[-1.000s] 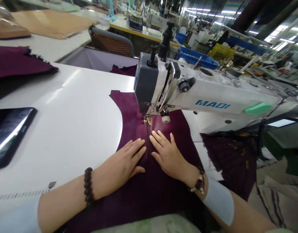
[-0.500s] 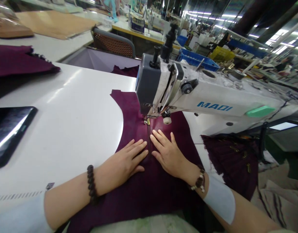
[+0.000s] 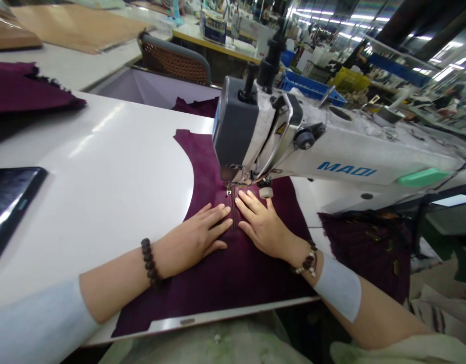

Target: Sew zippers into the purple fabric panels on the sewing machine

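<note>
A dark purple fabric panel (image 3: 217,288) lies flat on the white table under the head of a sewing machine (image 3: 331,162). Down its middle runs a narrow zipper (image 3: 235,217), its upper end at the presser foot (image 3: 228,192). My left hand (image 3: 197,235) rests flat on the panel just left of the zipper, fingers stretched out. To the zipper's right, my right hand (image 3: 265,225) presses the cloth with spread fingers, its fingertips close to the presser foot. The needle's tip is too small to make out.
A phone (image 3: 12,202) lies at the left. Purple fabric pieces (image 3: 31,91) sit at the far left, and more purple pieces with zipper pulls (image 3: 373,247) lie at the right. A chair (image 3: 175,60) stands behind the table.
The panel has slid away from me under the presser foot, with both hands moving along. Its near edge and the table's front edge now show. The brass zipper pull is hidden now.
</note>
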{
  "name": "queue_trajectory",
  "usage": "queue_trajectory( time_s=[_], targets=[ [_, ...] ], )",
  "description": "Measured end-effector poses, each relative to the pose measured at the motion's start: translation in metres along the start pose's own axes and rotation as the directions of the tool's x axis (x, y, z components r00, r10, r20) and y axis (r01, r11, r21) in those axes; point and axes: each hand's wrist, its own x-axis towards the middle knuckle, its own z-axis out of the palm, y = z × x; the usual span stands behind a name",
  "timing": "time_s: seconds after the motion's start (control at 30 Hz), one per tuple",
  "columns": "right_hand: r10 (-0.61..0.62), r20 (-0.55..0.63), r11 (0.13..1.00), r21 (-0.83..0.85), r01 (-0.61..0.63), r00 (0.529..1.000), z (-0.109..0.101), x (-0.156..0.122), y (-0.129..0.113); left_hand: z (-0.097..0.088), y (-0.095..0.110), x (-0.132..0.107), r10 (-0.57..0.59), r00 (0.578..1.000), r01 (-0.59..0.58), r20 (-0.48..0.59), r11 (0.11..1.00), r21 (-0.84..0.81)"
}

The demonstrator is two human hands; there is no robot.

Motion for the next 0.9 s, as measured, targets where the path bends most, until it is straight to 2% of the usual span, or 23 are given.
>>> queue_trajectory(
  time_s=[0.5, 0.6, 0.7, 0.8, 0.9],
  targets=[
    [-0.044, -0.006, 0.998, 0.054, 0.044, 0.999, -0.005, 0.034, 0.022, -0.002, -0.035, 0.022, 0.042, 0.999, -0.042, -0.014, 0.999, -0.028],
    [-0.030, -0.006, 0.999, 0.027, 0.030, 1.000, -0.008, 0.034, 0.016, -0.003, -0.028, 0.022, 0.022, 1.000, -0.022, 0.006, 1.000, -0.012],
    [0.063, -0.033, 0.998, -0.012, -0.063, 0.997, -0.009, 0.030, 0.005, -0.005, -0.011, 0.018, -0.057, 0.998, 0.056, 0.011, 0.998, 0.033],
    [0.085, -0.031, 0.996, 0.040, -0.084, 0.996, -0.007, 0.024, 0.001, -0.004, 0.000, 0.012, -0.090, 0.996, 0.089, 0.011, 0.995, 0.044],
    [0.066, -0.039, 0.992, 0.106, -0.061, 0.997, -0.003, 0.021, 0.004, -0.002, 0.000, 0.009, -0.081, 0.996, 0.081, 0.028, 0.996, 0.032]
  ],
)
